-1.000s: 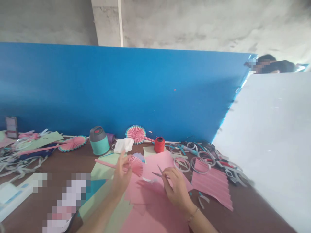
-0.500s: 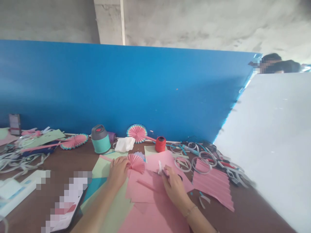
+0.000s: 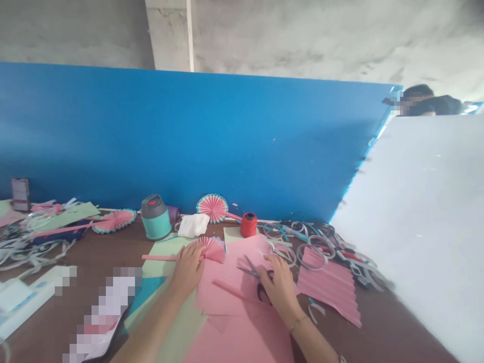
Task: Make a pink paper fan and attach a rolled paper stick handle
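My left hand is closed on a pink pleated paper fan, which sticks out to the right of the fingers. A pink strip extends left from under this hand. Scissors with dark handles lie with blades spread on pink paper sheets. Over their handles is my right hand, its thumb and fingers apart, fingertips close to the white rings of tape. Whether it touches the scissors is hard to tell. A narrow folded pink strip rests between the hands.
A red thread spool, a white tissue and a teal container stand behind. Finished fans lie near the blue partition. Pleated pink paper lies right, a phone left. Another person is beyond the partition.
My right hand has shifted slightly right, uncovering more of the scissors; the white scrap near its fingertips has left its former spot. My left hand has turned the fan, and its strip shows further left.
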`<state>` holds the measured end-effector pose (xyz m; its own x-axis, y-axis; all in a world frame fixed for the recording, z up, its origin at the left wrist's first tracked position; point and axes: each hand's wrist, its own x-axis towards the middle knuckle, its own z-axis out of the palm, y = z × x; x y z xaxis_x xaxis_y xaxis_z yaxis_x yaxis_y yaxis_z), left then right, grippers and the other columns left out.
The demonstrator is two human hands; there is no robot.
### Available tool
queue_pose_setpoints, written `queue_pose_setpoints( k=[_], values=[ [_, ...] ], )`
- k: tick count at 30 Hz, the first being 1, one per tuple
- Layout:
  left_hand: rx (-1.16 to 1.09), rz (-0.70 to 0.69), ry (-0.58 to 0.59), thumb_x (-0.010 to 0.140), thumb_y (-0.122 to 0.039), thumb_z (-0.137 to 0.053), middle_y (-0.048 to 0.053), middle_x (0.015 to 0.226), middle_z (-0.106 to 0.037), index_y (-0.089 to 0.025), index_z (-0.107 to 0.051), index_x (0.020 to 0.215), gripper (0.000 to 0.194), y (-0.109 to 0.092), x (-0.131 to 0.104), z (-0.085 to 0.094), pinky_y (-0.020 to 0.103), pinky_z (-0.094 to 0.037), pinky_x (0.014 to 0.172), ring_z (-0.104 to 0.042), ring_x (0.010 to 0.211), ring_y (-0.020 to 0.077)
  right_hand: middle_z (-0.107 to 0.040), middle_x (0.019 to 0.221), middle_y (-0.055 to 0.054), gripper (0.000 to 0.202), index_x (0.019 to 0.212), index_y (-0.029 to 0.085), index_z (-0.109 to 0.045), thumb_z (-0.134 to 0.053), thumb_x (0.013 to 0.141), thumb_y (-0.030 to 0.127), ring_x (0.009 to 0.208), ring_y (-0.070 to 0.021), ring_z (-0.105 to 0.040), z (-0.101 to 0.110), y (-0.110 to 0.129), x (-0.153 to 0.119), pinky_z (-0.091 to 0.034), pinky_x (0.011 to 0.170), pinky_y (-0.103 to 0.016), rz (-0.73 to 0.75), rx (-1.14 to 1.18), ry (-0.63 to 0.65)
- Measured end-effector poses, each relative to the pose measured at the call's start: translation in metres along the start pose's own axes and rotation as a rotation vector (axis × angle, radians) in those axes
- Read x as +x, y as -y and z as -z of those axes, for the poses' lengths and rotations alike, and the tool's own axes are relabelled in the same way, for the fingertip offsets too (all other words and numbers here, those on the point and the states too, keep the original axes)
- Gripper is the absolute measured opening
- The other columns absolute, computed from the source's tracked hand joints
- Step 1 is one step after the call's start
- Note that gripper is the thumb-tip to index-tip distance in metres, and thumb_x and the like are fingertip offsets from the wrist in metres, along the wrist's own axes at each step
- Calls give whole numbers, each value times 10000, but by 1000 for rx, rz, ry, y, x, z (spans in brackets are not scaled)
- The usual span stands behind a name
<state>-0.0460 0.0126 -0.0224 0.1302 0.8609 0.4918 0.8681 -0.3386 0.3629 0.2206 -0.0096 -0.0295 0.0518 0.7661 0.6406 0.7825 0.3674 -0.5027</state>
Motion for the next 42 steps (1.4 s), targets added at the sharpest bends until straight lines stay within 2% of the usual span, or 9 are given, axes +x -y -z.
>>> queue_pose_setpoints(
  k=[6,8,14,20,28,32,35,39,42],
  values=[
    [-151,-215,5,828,-235,-489,82,1147,-623,-230,-547,1177,353,-31,-9,-2,407,-376,971,-519,1106,242,-634,767,-51,144,824,180,-576,-443,856,225,692,-175,-583,7,24,-1,-474,647,-289,-2,321,306],
    [-121,-203,18,823,-176,-460,68,1148,-624,-239,-570,1150,351,-31,-10,-3,404,-363,982,-511,1114,237,-639,764,-52,137,822,181,-584,-453,845,212,693,-180,-587,7,28,-3,-475,648,-292,8,335,315],
    [72,132,62,670,-20,-447,97,1151,-628,-182,-604,1085,472,2,-4,1,428,-360,963,-506,1126,271,-657,786,-78,154,808,168,-585,-450,836,236,726,-198,-613,5,21,-3,-488,691,-313,-55,343,306],
    [147,142,121,773,-90,-447,67,1128,-652,-224,-629,949,287,2,4,7,448,-318,985,-527,1112,254,-662,820,-86,177,837,163,-609,-454,826,247,764,-210,-610,6,22,-3,-472,708,-325,-102,311,368],
    [167,42,116,802,-111,-443,35,1347,-521,-234,-587,770,192,4,7,5,544,-199,1044,-384,1280,278,-654,808,-87,149,818,172,-603,-468,818,235,757,-223,-604,3,19,-5,-459,706,-346,-100,346,366],
    [48,-79,105,830,-141,-412,39,1344,-520,-229,-577,776,195,-11,16,26,533,-164,1065,-345,1302,269,-630,803,-68,117,832,188,-572,-460,849,221,755,-205,-592,8,22,-2,-458,705,-330,-24,395,312],
    [-101,-152,202,830,-152,-412,41,1290,-555,-233,-577,795,187,-32,25,54,500,-171,1070,-365,1280,255,-604,851,-67,62,860,204,-544,-483,851,204,818,-212,-577,15,29,0,-450,739,-343,119,407,148],
    [-316,-177,404,786,-182,-492,44,1044,-637,-237,-604,766,126,-62,35,91,376,-365,931,-498,1113,248,-518,1134,-120,290,1045,230,-474,-591,788,162,1054,-263,-497,22,36,-4,-434,790,-376,198,405,-66],
    [-458,-175,642,753,-173,-530,25,924,-654,-229,-614,719,107,-77,38,106,313,-423,798,-586,905,217,-508,1133,-109,394,1116,247,-440,-624,775,176,1045,-258,-485,23,39,-8,-424,785,-370,149,476,-25]
  ],
)
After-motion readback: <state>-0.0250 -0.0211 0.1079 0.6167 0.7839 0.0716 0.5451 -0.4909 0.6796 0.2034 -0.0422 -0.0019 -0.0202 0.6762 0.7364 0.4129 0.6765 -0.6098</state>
